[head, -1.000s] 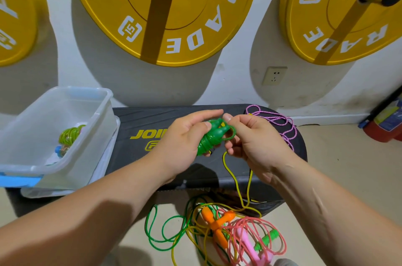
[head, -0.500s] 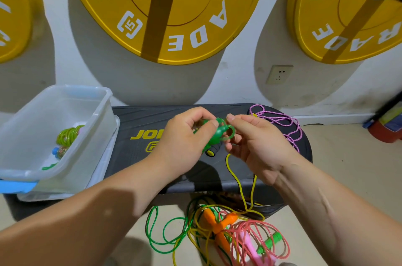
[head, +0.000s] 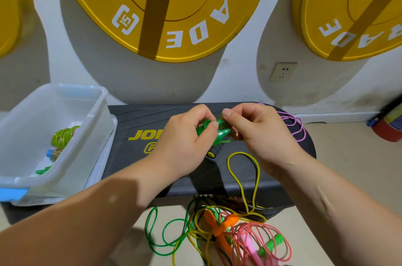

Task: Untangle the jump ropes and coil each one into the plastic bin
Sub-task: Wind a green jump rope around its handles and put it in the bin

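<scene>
Head view: the left hand (head: 185,141) grips two green handles (head: 214,133) together above one black step platform (head: 141,117). The right hand (head: 258,133) pinches their tips. Their yellow cord (head: 243,170) loops down to one floor tangle (head: 228,233). One plastic bin (head: 65,89), at left, holds one coiled rope (head: 63,137). One purple rope (head: 298,128) lies at right.

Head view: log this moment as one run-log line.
left hand: grips green handles | right hand: pinches same handles | yellow rope: loops down to floor tangle | plastic bin: coiled green rope inside
</scene>
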